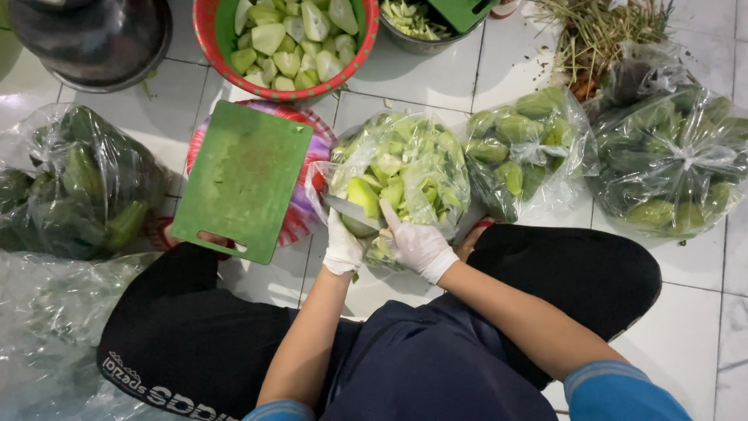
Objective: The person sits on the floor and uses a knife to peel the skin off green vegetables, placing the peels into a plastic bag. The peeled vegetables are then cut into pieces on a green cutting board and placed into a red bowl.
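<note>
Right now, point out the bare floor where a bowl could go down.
Bare tile lies at the lower right, beyond the knee and below the tied bag of green vegetables. A smaller patch sits between the metal pot and green cutting board. Around both hands and the open bag, it is crowded.

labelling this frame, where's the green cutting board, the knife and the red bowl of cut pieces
green cutting board (243, 178): head view, middle of its flat face
knife (351, 210): head view, on the blade
red bowl (204, 31): head view, left rim
</note>
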